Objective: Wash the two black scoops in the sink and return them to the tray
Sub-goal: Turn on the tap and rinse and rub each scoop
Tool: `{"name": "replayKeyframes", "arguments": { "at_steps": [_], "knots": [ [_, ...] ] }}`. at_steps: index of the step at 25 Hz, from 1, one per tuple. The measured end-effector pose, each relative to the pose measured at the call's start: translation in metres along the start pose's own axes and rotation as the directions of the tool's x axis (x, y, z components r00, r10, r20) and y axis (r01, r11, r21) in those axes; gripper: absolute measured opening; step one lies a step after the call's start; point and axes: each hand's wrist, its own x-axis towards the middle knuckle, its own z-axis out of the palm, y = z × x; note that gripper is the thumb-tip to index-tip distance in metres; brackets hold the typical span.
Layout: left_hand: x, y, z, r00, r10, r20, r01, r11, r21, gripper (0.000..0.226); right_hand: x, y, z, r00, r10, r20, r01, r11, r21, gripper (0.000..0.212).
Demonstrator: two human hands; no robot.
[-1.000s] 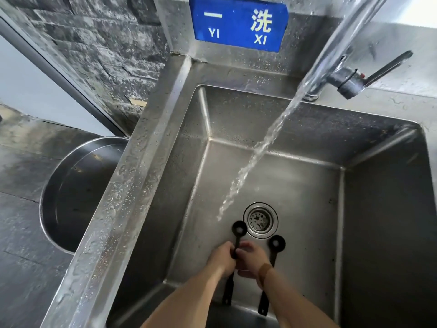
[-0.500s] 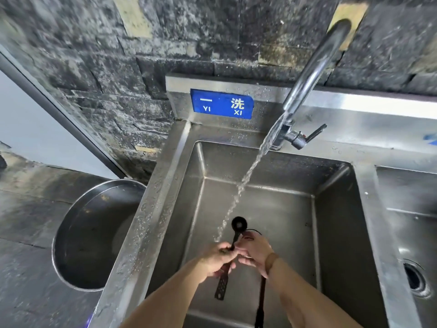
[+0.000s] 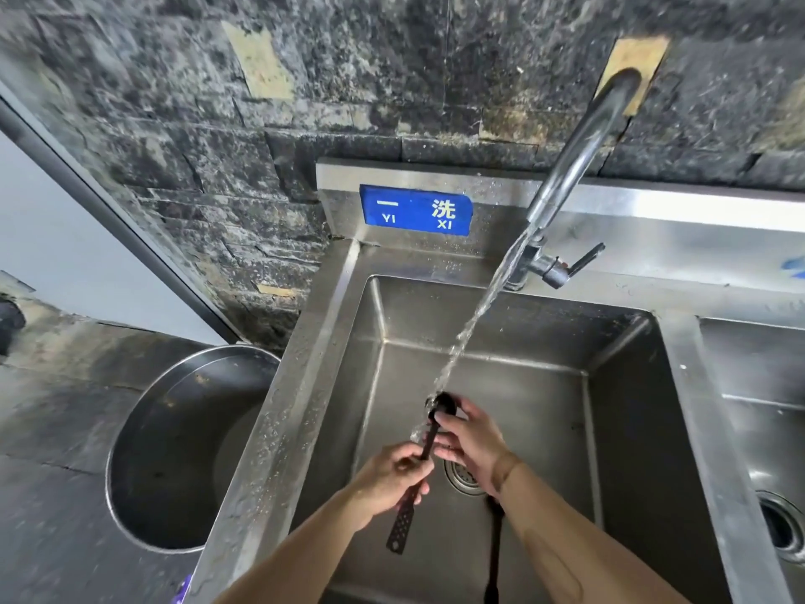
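Observation:
One black scoop (image 3: 443, 405) is lifted above the floor of the steel sink (image 3: 544, 429), its bowl right under the running water. My left hand (image 3: 394, 475) grips its perforated handle about midway. My right hand (image 3: 472, 435) has its fingers on the scoop just below the bowl. The second black scoop (image 3: 493, 555) lies on the sink floor under my right forearm; only its handle shows, its bowl is hidden. No tray is in view.
The tap (image 3: 579, 154) arches over the sink, its lever (image 3: 586, 259) pointing right, and water streams down-left. The drain (image 3: 462, 475) sits below my hands. A round steel basin (image 3: 174, 451) stands left of the sink. A second sink (image 3: 766, 429) adjoins on the right.
Both hands have raised the first scoop off the sink floor and moved its bowl into the stream. My view has tilted up, showing more wall and tap. The second scoop has stayed on the floor.

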Motion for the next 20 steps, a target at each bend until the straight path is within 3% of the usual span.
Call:
{"name": "replayKeyframes", "arguments": {
  "at_steps": [5,13,20],
  "knots": [
    [0.001,-0.017,0.000,0.999,0.043,-0.007,-0.043,0.998,-0.056,0.004,0.014,0.012,0.009,0.997,-0.024,-0.074,0.014,0.992,-0.124,0.023],
    [-0.009,-0.018,-0.010,0.999,0.046,-0.022,-0.047,0.998,-0.052,0.012,0.029,0.023,0.023,0.978,-0.044,-0.205,-0.002,0.977,-0.215,0.017],
    [-0.004,-0.018,-0.021,0.999,0.033,-0.018,-0.033,0.999,0.007,0.019,0.027,0.012,0.021,0.995,-0.005,-0.099,-0.018,0.974,-0.224,0.022]
  ]
}}
